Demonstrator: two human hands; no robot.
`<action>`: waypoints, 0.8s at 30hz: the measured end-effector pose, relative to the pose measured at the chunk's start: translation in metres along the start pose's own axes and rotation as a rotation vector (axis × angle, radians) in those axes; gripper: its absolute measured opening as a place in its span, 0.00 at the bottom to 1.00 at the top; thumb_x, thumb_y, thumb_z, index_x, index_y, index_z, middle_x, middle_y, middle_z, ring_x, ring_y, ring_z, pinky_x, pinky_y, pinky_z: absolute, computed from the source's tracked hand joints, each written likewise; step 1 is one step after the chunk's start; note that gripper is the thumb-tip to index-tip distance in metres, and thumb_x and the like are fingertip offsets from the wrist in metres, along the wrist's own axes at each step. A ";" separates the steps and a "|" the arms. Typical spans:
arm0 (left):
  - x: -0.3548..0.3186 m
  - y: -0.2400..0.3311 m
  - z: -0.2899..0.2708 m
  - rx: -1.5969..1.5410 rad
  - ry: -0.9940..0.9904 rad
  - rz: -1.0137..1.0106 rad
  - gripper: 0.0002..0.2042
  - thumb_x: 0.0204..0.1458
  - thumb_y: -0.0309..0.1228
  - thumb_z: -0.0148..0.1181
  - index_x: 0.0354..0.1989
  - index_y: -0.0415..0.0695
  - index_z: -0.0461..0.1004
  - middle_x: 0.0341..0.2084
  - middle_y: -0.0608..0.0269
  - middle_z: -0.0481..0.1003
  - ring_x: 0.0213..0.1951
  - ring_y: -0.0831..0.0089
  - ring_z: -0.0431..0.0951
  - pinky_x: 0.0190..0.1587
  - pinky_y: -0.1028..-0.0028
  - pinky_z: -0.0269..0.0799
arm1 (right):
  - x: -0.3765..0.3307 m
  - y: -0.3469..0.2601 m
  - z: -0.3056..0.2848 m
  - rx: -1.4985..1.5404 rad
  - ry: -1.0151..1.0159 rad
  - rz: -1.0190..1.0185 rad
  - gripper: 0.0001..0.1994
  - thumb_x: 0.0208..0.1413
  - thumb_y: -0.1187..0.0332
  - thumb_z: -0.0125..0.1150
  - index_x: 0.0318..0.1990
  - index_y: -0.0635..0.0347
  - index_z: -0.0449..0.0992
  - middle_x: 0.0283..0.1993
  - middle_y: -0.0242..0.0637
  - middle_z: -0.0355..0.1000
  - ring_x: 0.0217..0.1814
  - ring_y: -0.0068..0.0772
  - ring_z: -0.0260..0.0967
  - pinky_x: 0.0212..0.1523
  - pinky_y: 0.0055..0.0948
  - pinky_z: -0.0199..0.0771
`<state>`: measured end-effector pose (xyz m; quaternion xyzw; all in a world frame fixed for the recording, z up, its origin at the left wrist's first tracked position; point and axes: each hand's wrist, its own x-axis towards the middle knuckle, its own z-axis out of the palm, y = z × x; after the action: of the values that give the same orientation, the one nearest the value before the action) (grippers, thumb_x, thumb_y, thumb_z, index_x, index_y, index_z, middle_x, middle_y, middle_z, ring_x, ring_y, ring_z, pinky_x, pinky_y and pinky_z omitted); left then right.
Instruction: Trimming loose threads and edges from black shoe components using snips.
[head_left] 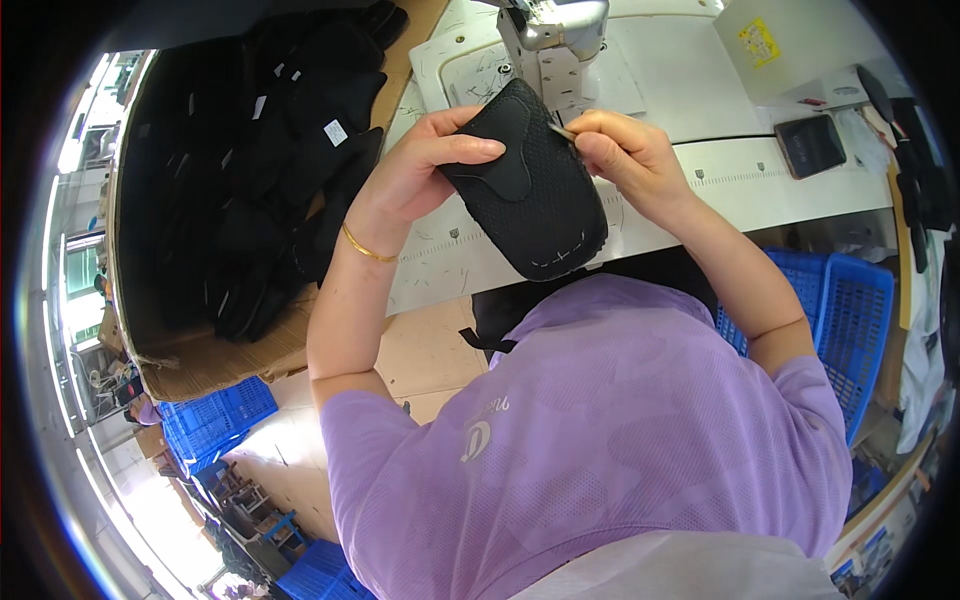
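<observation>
Left hand [420, 165] wrapped around the near edge of a black shoe upper [530, 195], thumb pressed flat across its smooth patch. Held up above the white worktop [760, 185], tilted, toe end pointing down toward the purple shirt [600, 440]. Right hand [620, 150] pinched shut on a small thin tool [562, 130], tip touching the upper's far edge. Cannot tell exactly what the tool is, too small. Gold bangle [365, 247] on the left wrist. Sewing machine head [555, 25] just behind the upper. Off to the left, a cardboard box [200, 365] piled with more black pieces. Dark phone [810, 145] lying flat on the worktop at right. Blue plastic crate [850, 320] down beside the right elbow.
</observation>
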<state>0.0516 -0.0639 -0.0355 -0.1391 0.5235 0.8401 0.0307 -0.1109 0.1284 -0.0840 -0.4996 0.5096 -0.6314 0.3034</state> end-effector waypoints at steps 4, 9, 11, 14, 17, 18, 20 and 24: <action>0.000 -0.006 -0.001 0.030 0.022 0.011 0.15 0.52 0.26 0.60 0.48 0.33 0.75 0.38 0.61 0.79 0.39 0.78 0.79 0.44 0.79 0.73 | -0.005 -0.001 -0.007 0.271 -0.021 0.321 0.14 0.62 0.58 0.58 0.42 0.61 0.77 0.28 0.25 0.68 0.31 0.15 0.64 0.31 0.18 0.64; -0.026 -0.027 0.017 0.927 0.420 0.267 0.22 0.53 0.37 0.63 0.48 0.30 0.72 0.41 0.55 0.77 0.45 0.67 0.77 0.43 0.69 0.71 | 0.008 -0.016 -0.051 -0.135 -0.144 0.576 0.15 0.54 0.60 0.63 0.42 0.63 0.78 0.30 0.29 0.73 0.30 0.20 0.69 0.31 0.19 0.68; -0.054 -0.035 0.009 1.429 0.696 0.259 0.25 0.50 0.38 0.64 0.50 0.30 0.70 0.44 0.51 0.75 0.48 0.61 0.74 0.46 0.65 0.70 | 0.020 -0.024 -0.123 -0.318 -0.059 0.594 0.18 0.54 0.60 0.62 0.45 0.66 0.77 0.33 0.30 0.76 0.29 0.20 0.70 0.32 0.19 0.70; -0.077 -0.059 -0.026 2.047 1.123 0.110 0.30 0.44 0.35 0.65 0.54 0.30 0.66 0.50 0.47 0.70 0.53 0.50 0.68 0.50 0.55 0.67 | 0.044 -0.062 -0.138 -0.491 0.032 0.532 0.19 0.56 0.56 0.60 0.45 0.65 0.77 0.32 0.27 0.75 0.23 0.14 0.62 0.25 0.17 0.63; -0.083 -0.073 -0.054 2.060 1.185 -0.052 0.24 0.39 0.27 0.62 0.48 0.36 0.70 0.45 0.48 0.71 0.48 0.52 0.71 0.47 0.55 0.68 | 0.066 -0.039 -0.127 -0.636 0.093 0.398 0.19 0.59 0.54 0.57 0.44 0.61 0.78 0.29 0.24 0.73 0.20 0.10 0.54 0.21 0.16 0.53; -0.080 -0.070 -0.057 2.061 1.197 -0.052 0.24 0.39 0.27 0.62 0.48 0.36 0.70 0.45 0.48 0.71 0.48 0.52 0.71 0.47 0.55 0.68 | 0.067 -0.031 -0.122 -0.727 0.131 0.383 0.18 0.60 0.53 0.55 0.44 0.60 0.79 0.28 0.22 0.72 0.18 0.09 0.49 0.20 0.16 0.48; -0.074 -0.063 -0.062 1.944 1.073 -0.015 0.22 0.40 0.27 0.61 0.48 0.39 0.72 0.45 0.49 0.72 0.47 0.53 0.72 0.45 0.55 0.68 | 0.053 -0.028 -0.100 -0.612 0.124 0.291 0.15 0.61 0.56 0.55 0.42 0.57 0.79 0.26 0.21 0.70 0.19 0.08 0.50 0.21 0.15 0.48; -0.055 -0.057 -0.060 2.099 1.020 0.402 0.15 0.41 0.27 0.63 0.41 0.40 0.76 0.48 0.50 0.72 0.56 0.52 0.67 0.58 0.54 0.61 | 0.030 -0.019 -0.067 -0.452 -0.058 0.179 0.10 0.61 0.64 0.54 0.36 0.61 0.77 0.24 0.23 0.70 0.22 0.10 0.56 0.23 0.15 0.52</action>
<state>0.1273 -0.0865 -0.0952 -0.2802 0.9211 -0.1636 -0.2153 -0.1810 0.1298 -0.0556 -0.5254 0.6715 -0.4572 0.2531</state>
